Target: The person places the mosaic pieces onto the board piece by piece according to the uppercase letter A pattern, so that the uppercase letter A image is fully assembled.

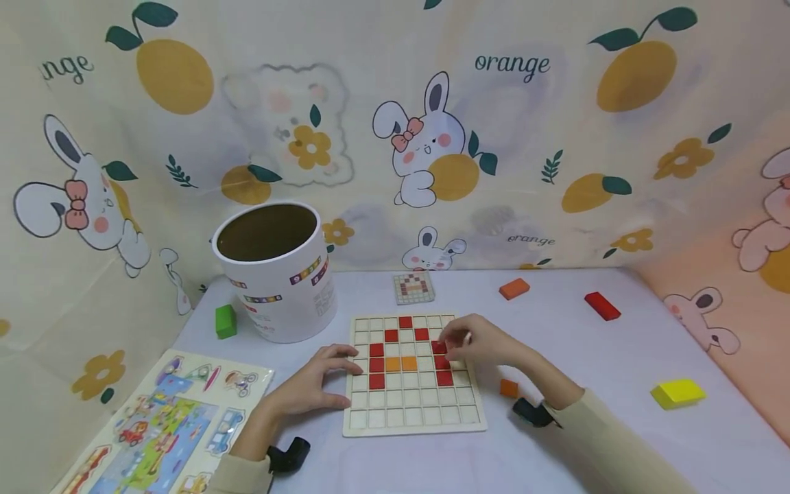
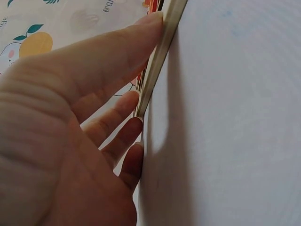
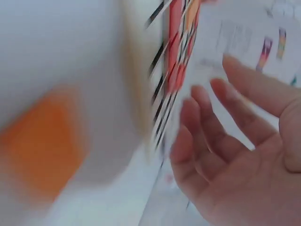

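Observation:
A wooden grid board lies flat on the table, with red tiles set in an arch shape and two orange tiles side by side between its legs. My left hand rests at the board's left edge, thumb and fingertips against its side. Over the right leg of red tiles hovers my right hand, fingers loosely bent. In the right wrist view nothing shows between those fingers. A loose orange block lies right of the board, below my right wrist.
Behind the board lies a small pattern card. A white bucket and a green block stand back left; a picture puzzle lies front left. Orange, red and yellow blocks are scattered on the right.

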The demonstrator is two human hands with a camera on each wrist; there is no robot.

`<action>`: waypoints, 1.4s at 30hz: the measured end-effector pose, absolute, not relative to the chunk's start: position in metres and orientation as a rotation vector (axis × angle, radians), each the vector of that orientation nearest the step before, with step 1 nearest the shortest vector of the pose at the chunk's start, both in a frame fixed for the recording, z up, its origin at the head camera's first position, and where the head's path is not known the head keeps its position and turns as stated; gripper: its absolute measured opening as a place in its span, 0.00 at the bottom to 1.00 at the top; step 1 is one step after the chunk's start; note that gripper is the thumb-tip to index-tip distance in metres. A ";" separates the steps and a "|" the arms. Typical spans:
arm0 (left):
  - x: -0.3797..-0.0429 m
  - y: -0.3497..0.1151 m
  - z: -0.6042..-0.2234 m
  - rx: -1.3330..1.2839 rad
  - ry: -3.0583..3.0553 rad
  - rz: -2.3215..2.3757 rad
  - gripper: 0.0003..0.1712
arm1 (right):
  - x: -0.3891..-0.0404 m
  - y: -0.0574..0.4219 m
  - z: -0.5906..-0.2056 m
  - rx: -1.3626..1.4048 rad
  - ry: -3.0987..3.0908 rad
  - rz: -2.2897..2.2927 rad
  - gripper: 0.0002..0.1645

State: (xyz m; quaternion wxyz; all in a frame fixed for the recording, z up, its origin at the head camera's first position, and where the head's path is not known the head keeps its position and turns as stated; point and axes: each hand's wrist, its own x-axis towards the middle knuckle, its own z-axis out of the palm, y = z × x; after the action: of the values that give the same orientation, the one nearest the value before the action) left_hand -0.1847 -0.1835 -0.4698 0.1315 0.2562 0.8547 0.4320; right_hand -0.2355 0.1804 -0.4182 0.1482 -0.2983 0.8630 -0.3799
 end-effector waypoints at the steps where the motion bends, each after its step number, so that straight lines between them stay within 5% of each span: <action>1: -0.185 -0.183 -0.470 0.751 2.480 1.256 0.26 | -0.232 0.193 -0.417 -0.814 2.483 -1.079 0.13; 12: -0.185 -0.178 -0.470 0.762 2.478 1.258 0.26 | -0.189 0.264 -0.422 -0.687 2.531 -1.055 0.22; 31: -0.182 -0.180 -0.470 0.752 2.470 1.270 0.26 | -0.176 0.252 -0.427 -0.634 2.717 -0.847 0.17; 42: -0.185 -0.183 -0.471 0.715 2.489 1.251 0.26 | -0.209 0.206 -0.428 -0.773 2.566 -1.129 0.10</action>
State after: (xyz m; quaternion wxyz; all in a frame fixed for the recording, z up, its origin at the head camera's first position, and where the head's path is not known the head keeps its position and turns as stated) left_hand -0.1848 -0.1829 -0.4708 0.1323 0.2464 0.8578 0.4312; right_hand -0.2088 0.2063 -0.4277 0.1166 -0.2639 0.8764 -0.3855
